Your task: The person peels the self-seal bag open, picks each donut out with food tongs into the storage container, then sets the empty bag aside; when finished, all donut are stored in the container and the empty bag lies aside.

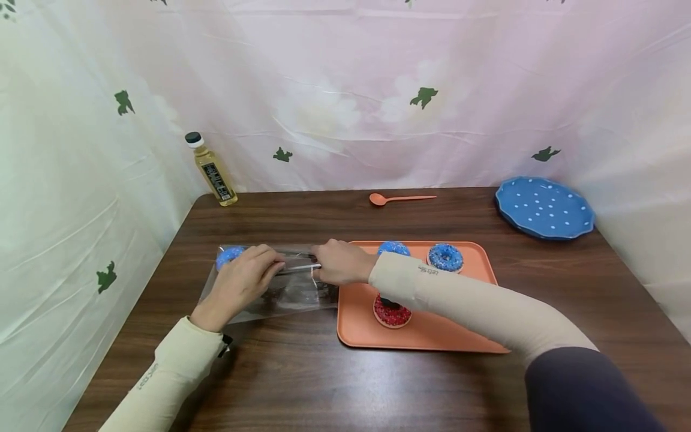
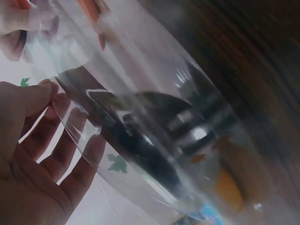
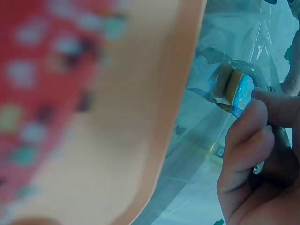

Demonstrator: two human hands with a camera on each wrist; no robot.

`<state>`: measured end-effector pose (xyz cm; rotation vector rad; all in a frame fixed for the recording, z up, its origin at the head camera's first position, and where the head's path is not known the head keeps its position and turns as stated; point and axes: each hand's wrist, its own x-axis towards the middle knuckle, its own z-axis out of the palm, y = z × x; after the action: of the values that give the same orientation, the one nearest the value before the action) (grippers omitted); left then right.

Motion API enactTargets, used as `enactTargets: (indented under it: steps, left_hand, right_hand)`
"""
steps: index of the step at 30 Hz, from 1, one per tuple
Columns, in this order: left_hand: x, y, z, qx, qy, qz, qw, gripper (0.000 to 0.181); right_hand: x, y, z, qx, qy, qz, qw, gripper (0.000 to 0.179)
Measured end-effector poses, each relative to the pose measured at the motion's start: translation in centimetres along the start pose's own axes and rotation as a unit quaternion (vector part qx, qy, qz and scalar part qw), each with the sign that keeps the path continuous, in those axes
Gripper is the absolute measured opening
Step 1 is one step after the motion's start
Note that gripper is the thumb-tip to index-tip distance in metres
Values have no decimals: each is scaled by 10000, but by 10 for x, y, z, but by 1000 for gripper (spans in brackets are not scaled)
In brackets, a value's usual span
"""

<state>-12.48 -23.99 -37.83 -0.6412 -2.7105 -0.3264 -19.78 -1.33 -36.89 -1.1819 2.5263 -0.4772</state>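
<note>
A clear plastic bag lies across the table's left half, with a blue-iced doughnut inside its far left end. My left hand pinches the bag's upper film between thumb and fingertips; the left wrist view shows the film stretching away from those fingertips. At the bag's other end, beside the tray, my right hand holds its edge with curled fingers. Through the film in the right wrist view, the bagged doughnut stands edge-on beyond my right fingers. A pale strip runs along the bag between both hands.
An orange tray on the right carries two blue doughnuts and a red sprinkled doughnut, partly under my right forearm. Farther back are an oil bottle, an orange spoon and a blue dotted plate.
</note>
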Motion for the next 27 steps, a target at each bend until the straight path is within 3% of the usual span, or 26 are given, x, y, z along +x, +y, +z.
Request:
enactTargets:
  steps: [6, 13, 27]
  left_hand:
    - [3, 0, -2, -116, 5, 17, 9999, 10]
    - [0, -4, 1, -92, -83, 11, 9999, 10]
    - [-6, -7, 1, -22, -181, -121, 9998, 9]
  right_hand:
    - [5, -6, 0, -113, 147, 40, 9998, 31]
    - [-1, 1, 1, -140, 255, 58, 9996, 45]
    - [-60, 32, -17, -85, 561, 179, 9982, 38]
